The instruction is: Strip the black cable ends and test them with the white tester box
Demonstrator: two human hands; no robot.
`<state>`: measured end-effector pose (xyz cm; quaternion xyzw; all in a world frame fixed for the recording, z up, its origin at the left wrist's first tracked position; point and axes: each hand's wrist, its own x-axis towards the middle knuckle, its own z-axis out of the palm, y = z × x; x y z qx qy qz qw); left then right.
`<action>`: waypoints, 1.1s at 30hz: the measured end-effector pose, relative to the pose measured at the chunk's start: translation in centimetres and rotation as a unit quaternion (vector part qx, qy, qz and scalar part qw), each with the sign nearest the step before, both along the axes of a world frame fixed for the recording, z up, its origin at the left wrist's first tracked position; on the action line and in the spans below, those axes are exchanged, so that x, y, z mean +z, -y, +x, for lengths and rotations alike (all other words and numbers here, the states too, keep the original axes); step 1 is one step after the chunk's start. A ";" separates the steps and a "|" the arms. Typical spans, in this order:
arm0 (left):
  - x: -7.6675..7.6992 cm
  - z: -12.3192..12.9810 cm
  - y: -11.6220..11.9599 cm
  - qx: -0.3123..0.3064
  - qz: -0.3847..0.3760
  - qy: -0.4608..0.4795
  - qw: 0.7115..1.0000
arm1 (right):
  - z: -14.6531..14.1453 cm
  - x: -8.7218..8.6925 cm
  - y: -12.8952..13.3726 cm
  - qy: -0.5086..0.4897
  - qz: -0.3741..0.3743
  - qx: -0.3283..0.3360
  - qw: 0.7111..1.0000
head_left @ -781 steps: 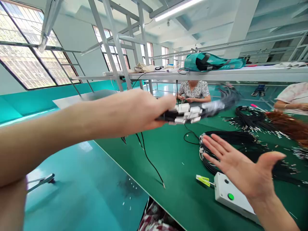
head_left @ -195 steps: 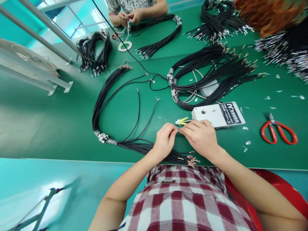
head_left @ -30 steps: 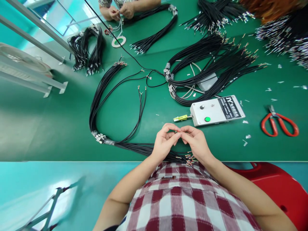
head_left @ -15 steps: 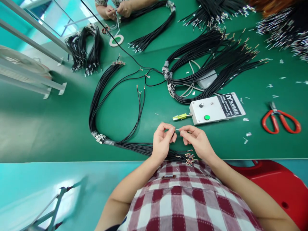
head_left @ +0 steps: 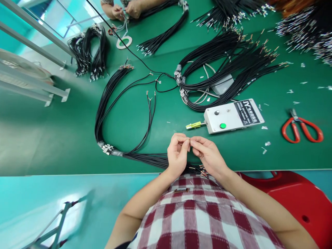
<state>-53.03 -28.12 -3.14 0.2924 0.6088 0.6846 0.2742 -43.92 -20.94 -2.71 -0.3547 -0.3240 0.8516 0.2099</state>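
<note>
My left hand (head_left: 177, 152) is closed in a pinch at the end of a thin black cable, above the near table edge. Fingertip to fingertip with it, my right hand (head_left: 206, 152) pinches the fine wire at that cable's end; the wire itself is now hidden by the fingers. Under both hands runs a bundle of black cables (head_left: 145, 159), its stripped, coloured wire ends (head_left: 203, 170) lying by the checked apron. Clear tape and white connectors (head_left: 107, 148) bind the bundle at the left, where it curves away up the table.
Beyond my hands sits a grey control box (head_left: 233, 116) with a green button and a yellow-green clip (head_left: 194, 125). Red-handled cutters (head_left: 302, 128) lie right. More cable bundles (head_left: 207, 76) spread behind. Another person's hands (head_left: 127, 10) work near a tape roll (head_left: 123, 42). A red stool (head_left: 290, 200) stands below.
My hands have come together, the right moving left until the fingertips meet. The short pale wire that showed between them is now covered. The view has shifted slightly.
</note>
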 end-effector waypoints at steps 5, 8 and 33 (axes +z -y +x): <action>-0.6 0.0 0.0 -0.005 0.009 0.064 0.998 | -0.2 -0.2 0.4 0.028 0.017 -0.032 0.999; -0.8 -0.2 -0.1 -0.011 0.026 0.093 0.995 | -0.1 -0.5 0.4 0.029 0.034 -0.024 0.999; -0.2 -1.1 -0.3 -0.092 -0.028 0.191 0.977 | 0.5 -0.8 -0.5 0.048 0.179 0.001 0.983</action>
